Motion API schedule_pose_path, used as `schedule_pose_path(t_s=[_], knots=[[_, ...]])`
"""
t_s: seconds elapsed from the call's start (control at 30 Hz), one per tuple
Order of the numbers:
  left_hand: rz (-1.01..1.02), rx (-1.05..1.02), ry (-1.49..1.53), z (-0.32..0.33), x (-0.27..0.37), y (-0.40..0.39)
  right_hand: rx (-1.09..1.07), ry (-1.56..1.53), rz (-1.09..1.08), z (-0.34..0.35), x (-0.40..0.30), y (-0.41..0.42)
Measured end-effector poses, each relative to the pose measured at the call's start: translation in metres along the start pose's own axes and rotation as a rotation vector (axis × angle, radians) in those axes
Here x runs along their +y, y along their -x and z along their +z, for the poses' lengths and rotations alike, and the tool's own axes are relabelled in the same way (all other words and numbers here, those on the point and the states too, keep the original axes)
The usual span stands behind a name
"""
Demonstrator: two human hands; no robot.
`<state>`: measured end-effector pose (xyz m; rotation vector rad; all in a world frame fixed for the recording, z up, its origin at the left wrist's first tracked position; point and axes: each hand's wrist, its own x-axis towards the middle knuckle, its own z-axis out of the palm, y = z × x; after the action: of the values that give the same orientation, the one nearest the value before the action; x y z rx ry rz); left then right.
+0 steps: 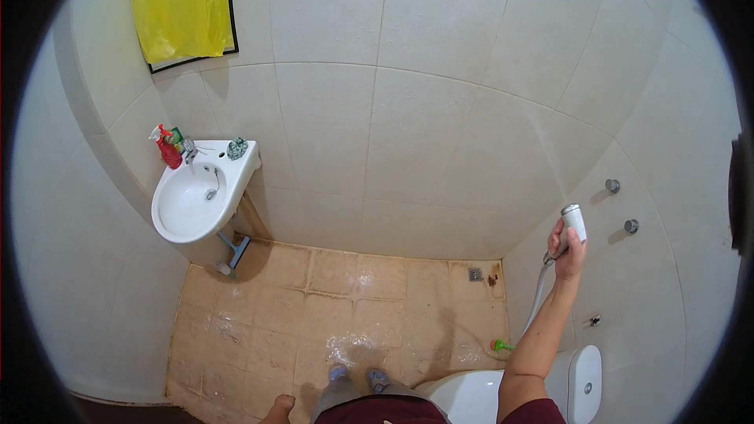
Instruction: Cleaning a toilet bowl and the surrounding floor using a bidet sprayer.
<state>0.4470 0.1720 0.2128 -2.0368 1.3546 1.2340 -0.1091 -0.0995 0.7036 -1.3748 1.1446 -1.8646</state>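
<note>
A white-and-chrome handheld shower head (574,221) is in the grip of my right hand (568,253), raised in front of the right side wall. A fine jet of water (548,147) leaves it toward the tiled wall (430,129). Its hose (537,294) runs down behind my forearm. Low in the picture, my left hand (285,403) hangs beside my leg above the floor. Its fingers look curled, and their inner side is hidden. Drops of water cling to the wall tiles.
A white washbasin (171,218) at left holds a red spray bottle (169,153) and a scrubbing pad (237,149). Under it stands a blue squeegee (238,251). A toilet (468,394) is close at my right, near a green-handled brush (500,345). The tan floor (330,318) looks wet; a drain (475,274) sits in the corner.
</note>
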Motion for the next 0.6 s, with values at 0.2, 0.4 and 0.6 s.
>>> schedule_pose_path(t_s=[0.2,0.4,0.6], knots=[[-0.171,-0.001,0.285,0.028,0.04,0.023,-0.348,-0.031,0.209,0.01,0.01,0.006],[-0.082,0.054,0.222,0.058,0.037,0.023,-0.268,-0.234,0.175,-0.004,0.019,0.003],[-0.057,0.041,0.147,0.087,0.034,0.035,-0.467,-0.303,0.21,0.01,0.027,0.0]])
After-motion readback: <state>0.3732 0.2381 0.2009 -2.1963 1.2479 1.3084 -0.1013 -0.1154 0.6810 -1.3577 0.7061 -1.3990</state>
